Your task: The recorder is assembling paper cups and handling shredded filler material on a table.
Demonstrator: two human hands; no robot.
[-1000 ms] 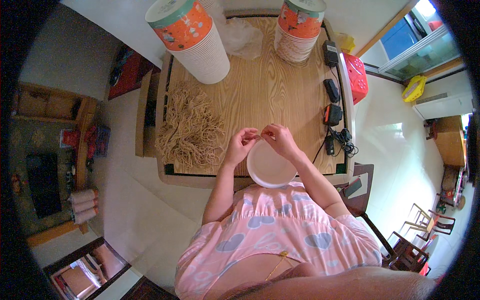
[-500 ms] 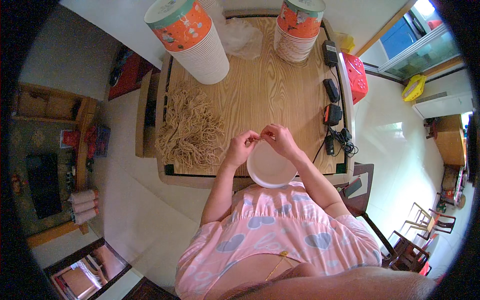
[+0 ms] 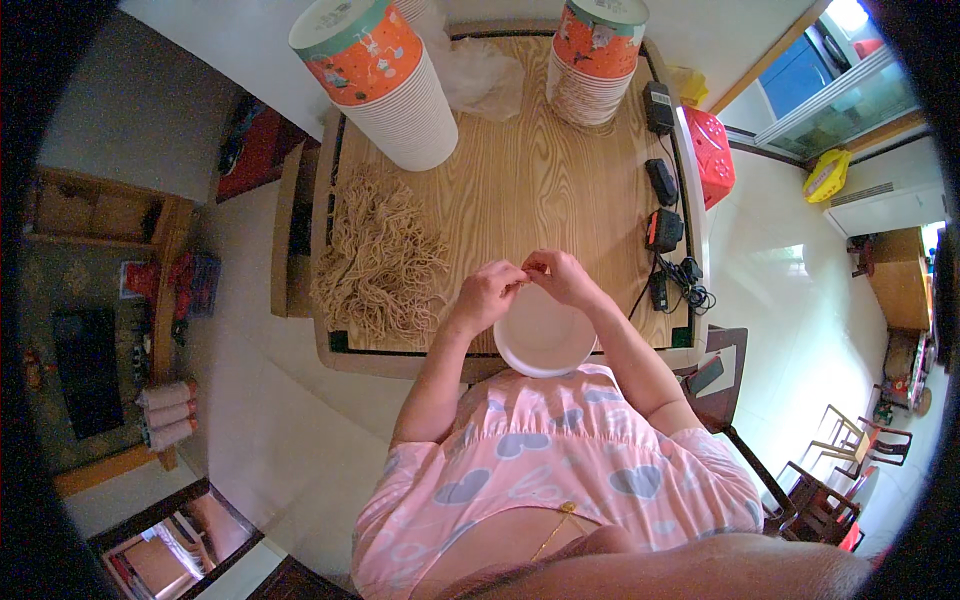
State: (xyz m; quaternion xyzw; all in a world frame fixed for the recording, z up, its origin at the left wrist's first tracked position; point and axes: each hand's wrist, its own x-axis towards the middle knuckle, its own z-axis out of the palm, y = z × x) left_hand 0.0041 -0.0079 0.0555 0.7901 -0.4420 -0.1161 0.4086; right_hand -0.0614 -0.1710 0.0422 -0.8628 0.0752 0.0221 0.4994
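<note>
Bowl [image 3: 545,338] below both hands' fingers [image 3: 520,272]

Pale tiled floor [image 3: 800,300], wooden chairs [image 3: 850,440]

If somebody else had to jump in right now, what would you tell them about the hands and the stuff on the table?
Left hand: fingertips pinched against the right hand's, above the bowl's far rim; what they pinch is too small to tell.
Right hand: the same, pinched at the meeting point.
White paper bowl: at the near edge of the wooden table, under both hands, looks empty.
Pile of tan strings: loose on the table, left of the hands.
Two tall stacks of paper bowls: at the far side.
Done: one bowl set out. Left: nothing visibly attached to the bowl yet.
</note>
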